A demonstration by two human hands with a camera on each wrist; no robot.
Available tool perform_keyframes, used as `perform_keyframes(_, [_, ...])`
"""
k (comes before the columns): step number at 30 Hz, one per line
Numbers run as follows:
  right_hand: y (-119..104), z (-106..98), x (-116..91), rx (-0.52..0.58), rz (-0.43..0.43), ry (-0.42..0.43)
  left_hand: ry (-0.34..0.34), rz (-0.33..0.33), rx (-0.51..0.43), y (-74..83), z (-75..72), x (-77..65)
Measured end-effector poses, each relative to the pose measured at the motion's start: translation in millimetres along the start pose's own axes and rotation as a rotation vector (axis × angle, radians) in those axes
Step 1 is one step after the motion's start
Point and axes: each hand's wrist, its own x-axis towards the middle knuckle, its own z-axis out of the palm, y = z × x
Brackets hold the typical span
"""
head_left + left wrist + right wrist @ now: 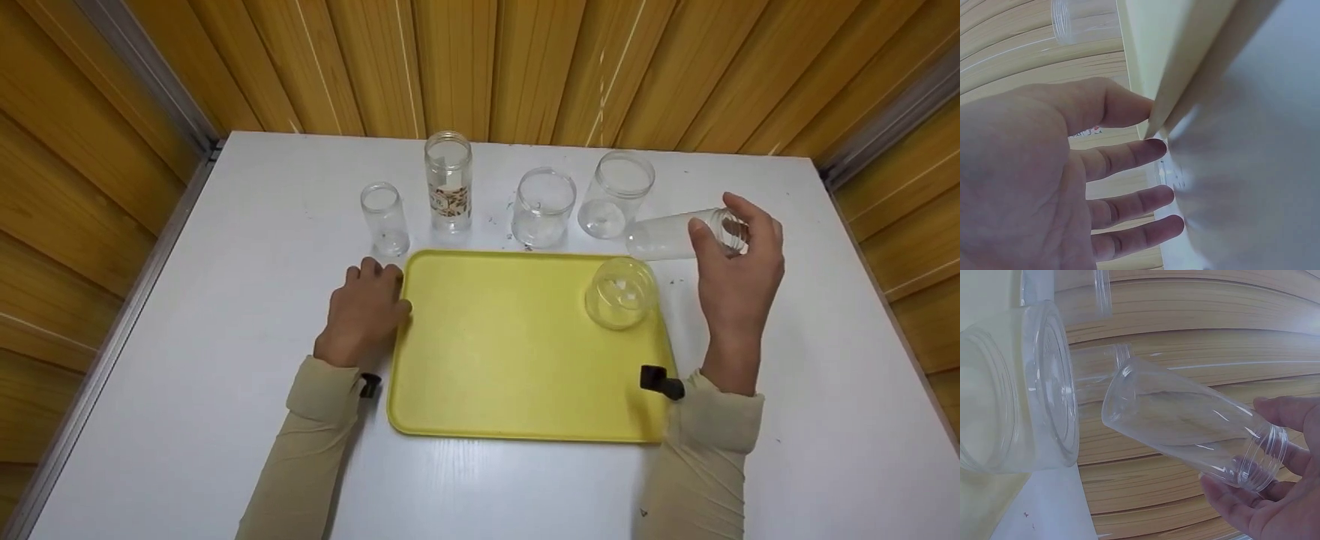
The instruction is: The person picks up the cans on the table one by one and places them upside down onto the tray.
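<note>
A tall clear plastic jar (664, 236) is in my right hand (742, 281), gripped round its threaded mouth by thumb and fingers. It leans, base to the left, just right of a wide clear jar; its whole length shows in the right wrist view. My left hand (366, 304) is at the left side of the yellow tray (510, 352). Its thumb touches the tray rim, and the other fingers (1131, 199) extend fairly straight beside the corner. On the tray's back right part stands a short wide clear jar (619, 296), threaded end down.
Behind the tray stand, from left to right, a small jar (386, 221), a tall jar with a brown printed label (450, 187), a squat jar (544, 210) and a wide jar (615, 196). Yellow wood-patterned panels (495, 67) border the white table (225, 315).
</note>
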Motion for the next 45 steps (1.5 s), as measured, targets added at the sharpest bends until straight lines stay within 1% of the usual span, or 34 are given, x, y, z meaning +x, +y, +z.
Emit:
perform_keyframes(5, [-2.3,2.8,-2.0,0.016,-0.059,0.007,-0.008,-0.01,-0.024,-0.4,-0.8,-1.5])
perform_keyframes(11, [-6.1,5.7,-3.1,0.022,-0.067,-0.016,-0.004,-0.024,-0.052,-1.1,-2.1,-2.7])
perform_keyframes(23, [-7.3,8.0,-4.3,0.034,-0.072,-0.02,0.017,-0.048,-0.047,-0.1,-1.5,-0.1])
perform_keyframes(30, [-8.2,10.1,-5.4,0.046,-0.069,-0.027,0.037,-0.033,-0.033,0.7,-1.5,0.1])
perform_keyframes(35, [-8.5,11.9,-6.3,0.083,-0.079,-0.024,0.04,-0.04,-0.041,2.7,-3.9,1.0])
perform_keyframes(45, [-9.3,14.8,-6.0,0.109,-0.092,-0.033,0.06,-0.036,-0.032,4.5,-5.8,1.8])
